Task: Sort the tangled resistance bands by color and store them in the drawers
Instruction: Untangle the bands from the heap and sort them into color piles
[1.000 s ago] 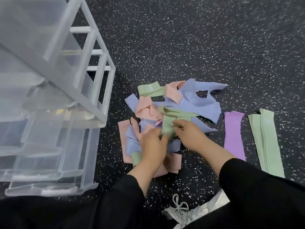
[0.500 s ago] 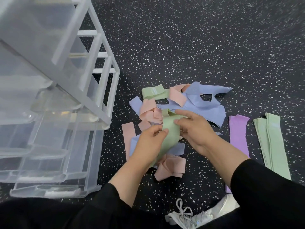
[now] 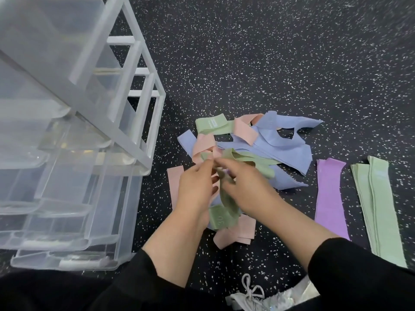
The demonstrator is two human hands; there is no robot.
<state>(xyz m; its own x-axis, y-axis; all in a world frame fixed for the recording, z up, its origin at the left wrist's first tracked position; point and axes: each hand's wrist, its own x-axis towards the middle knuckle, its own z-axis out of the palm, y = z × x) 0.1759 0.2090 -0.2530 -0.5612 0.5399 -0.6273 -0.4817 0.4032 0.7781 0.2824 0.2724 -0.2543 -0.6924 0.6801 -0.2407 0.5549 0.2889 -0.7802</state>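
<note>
A tangled heap of blue [image 3: 285,142], pink [image 3: 203,145] and green bands lies on the dark speckled floor. My left hand [image 3: 194,189] and my right hand [image 3: 244,187] both hold one green band [image 3: 226,207] lifted out of the heap; its lower end hangs between my wrists and its upper part runs back into the pile. A second green band [image 3: 212,125] lies at the heap's far edge. To the right, a purple band [image 3: 329,194] and a stack of green bands [image 3: 379,209] lie flat and sorted.
A clear plastic drawer unit [image 3: 74,140] stands on the left, several drawers pulled partly out. A grey-white sneaker [image 3: 258,295] shows at the bottom edge. Black sleeves cover my forearms near the frame's bottom.
Both hands have lifted the green band higher out of the pile and moved closer together; the band's lower end now dangles between my wrists.
</note>
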